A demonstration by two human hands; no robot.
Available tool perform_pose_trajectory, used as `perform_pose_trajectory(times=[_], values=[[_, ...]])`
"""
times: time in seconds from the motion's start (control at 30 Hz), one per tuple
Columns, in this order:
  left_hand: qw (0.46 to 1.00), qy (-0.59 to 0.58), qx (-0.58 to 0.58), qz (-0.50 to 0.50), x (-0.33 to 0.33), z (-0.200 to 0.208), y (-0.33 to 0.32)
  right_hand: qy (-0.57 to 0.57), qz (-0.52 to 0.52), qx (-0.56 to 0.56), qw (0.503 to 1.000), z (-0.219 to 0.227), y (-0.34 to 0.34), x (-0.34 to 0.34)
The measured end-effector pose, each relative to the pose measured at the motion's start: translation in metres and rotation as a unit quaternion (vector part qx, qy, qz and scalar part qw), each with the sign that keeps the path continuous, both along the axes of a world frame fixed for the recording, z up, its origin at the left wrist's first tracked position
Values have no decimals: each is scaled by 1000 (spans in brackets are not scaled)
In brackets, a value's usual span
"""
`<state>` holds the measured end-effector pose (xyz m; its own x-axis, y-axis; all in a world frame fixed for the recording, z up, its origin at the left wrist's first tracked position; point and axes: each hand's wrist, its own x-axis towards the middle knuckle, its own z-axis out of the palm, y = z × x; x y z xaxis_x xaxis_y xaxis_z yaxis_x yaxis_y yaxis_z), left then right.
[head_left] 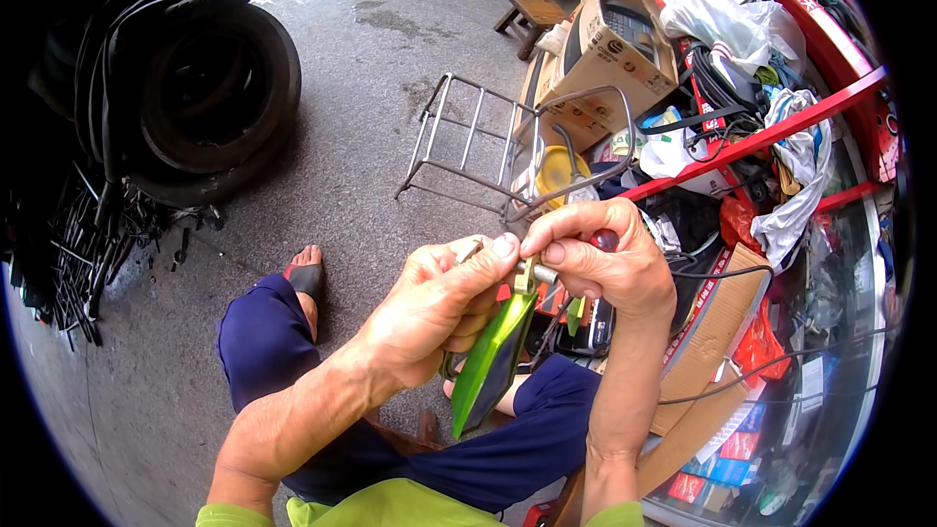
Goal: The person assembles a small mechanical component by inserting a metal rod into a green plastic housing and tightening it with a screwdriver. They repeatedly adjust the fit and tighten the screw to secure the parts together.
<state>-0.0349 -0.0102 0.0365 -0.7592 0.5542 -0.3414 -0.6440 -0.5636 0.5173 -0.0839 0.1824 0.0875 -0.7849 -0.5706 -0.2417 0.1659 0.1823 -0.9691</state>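
Note:
In front of me, both hands meet at the brass-coloured metal fitting (525, 276) of a glossy green and black blade-shaped part (493, 361), which hangs down at a slant. My left hand (444, 298) is closed around its upper end, thumb pressed near the fitting. Finger and thumb of my right hand (610, 263) pinch at the fitting's top. A short silver cylinder (546, 274) sticks out sideways there. Between my right fingers shows a dark red rounded knob (604, 240); what it belongs to is hidden. A small green piece (575, 315) shows below my right hand.
A metal rack (468, 137) stands on the concrete floor ahead. Tyres (283, 88) and thin rods (73, 244) are piled at left. To the right are a cardboard box (615, 49), a red frame (761, 146) with bags and cables, and a glass case (820, 361).

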Motion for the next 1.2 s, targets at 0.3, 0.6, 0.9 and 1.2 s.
perform_pose_trajectory(times=[0.3, 0.6, 0.9, 1.2], values=[[985, 80, -71, 139, 2, 5, 3, 40, -35, 27, 998, 5, -16, 10], [980, 105, -91, 140, 2, 9, -3, 153, -105, 133, 973, 10, -30, 23], [997, 27, -24, 68, -4, 6, -11, 204, -90, 133, 966, 24, -13, 23], [999, 16, 6, -50, -2, 3, -9, 304, -62, 148, 939, 20, -25, 26]])
